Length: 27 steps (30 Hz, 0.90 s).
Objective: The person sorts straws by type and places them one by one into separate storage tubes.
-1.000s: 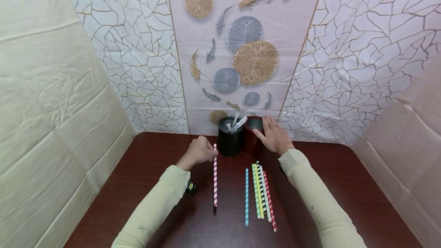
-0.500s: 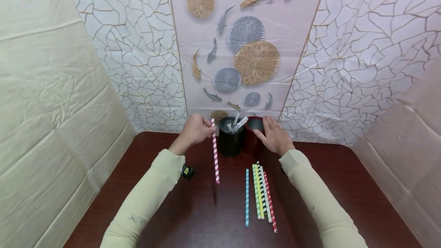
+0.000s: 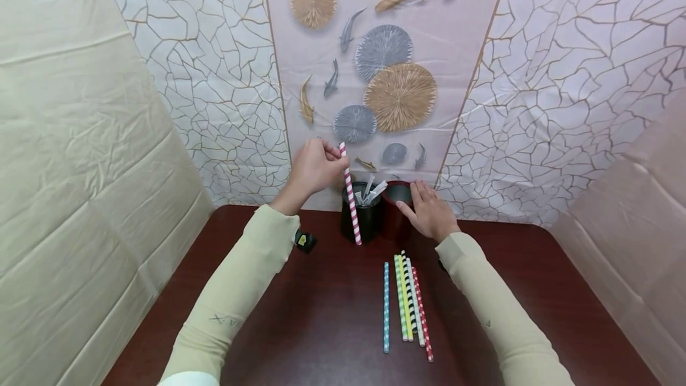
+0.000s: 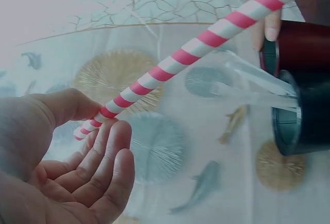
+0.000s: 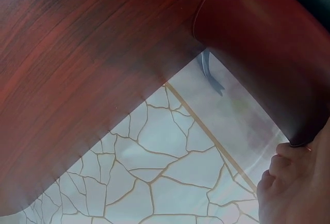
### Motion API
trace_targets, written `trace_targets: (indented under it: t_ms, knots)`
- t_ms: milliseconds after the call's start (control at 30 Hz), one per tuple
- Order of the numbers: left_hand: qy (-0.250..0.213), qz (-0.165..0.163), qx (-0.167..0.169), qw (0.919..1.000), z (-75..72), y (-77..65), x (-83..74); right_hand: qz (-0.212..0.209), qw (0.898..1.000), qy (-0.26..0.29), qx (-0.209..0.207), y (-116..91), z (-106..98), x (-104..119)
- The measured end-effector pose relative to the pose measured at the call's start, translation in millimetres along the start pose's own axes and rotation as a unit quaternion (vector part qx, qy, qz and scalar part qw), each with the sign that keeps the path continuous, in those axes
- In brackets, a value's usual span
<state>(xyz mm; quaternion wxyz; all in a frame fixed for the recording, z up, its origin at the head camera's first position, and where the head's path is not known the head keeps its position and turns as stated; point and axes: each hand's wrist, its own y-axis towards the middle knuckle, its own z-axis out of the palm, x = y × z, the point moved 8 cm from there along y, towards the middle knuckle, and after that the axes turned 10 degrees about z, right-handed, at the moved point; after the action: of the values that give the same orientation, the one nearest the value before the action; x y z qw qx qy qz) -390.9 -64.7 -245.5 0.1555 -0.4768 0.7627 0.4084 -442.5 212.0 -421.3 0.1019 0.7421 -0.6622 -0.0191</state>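
Observation:
My left hand [image 3: 317, 167] pinches a pink-and-white striped paper straw [image 4: 172, 65] near its upper end, between thumb and fingers. The straw slants down across the front of a black cup [image 3: 368, 223] in the head view, its lower end near the cup's base. Several thin white paper-wrapped sticks [image 3: 371, 192] poke out of that cup. Right beside it stands a dark red cup [image 5: 263, 43], its mouth facing up. My right hand [image 3: 430, 213] rests on this cup's right rim with fingers extended.
On the dark wooden table [image 3: 300, 320] lie a blue dotted straw [image 3: 386, 308] and a close row of several patterned straws, including a red dotted straw [image 3: 422, 317]. A patterned cloth wall [image 3: 225, 94] rises behind the cups.
My left hand has lifted the pink-striped straw off the table, then up and to the right in front of the black cup. The right hand has stayed at the red cup's rim.

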Motion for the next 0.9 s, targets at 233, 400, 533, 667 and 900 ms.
trace_targets:
  t_ms: [233, 400, 533, 667, 900]
  knots:
    - [0.004, 0.019, -0.033, 0.9993, -6.7, 16.5, -27.4, 0.003, 1.000, -0.003, 0.002, -0.2, -0.5, -1.6]
    - [0.013, 0.036, -0.056, 0.9977, -6.4, 25.1, -39.7, 0.003, 1.000, 0.000, 0.001, 0.8, -0.7, -1.2]
    - [0.014, 0.046, -0.066, 0.9967, -3.9, 31.0, -46.3, 0.003, 1.000, 0.000, -0.002, 1.6, -0.5, -0.9]
    - [0.007, 0.053, -0.068, 0.9962, 1.3, 37.4, -51.1, 0.006, 1.000, -0.003, -0.001, 2.7, 0.6, -1.1]
    - [0.014, 0.070, -0.077, 0.9944, 14.9, 48.5, -58.1, 0.010, 1.000, 0.003, -0.003, 2.4, 0.7, -0.5]
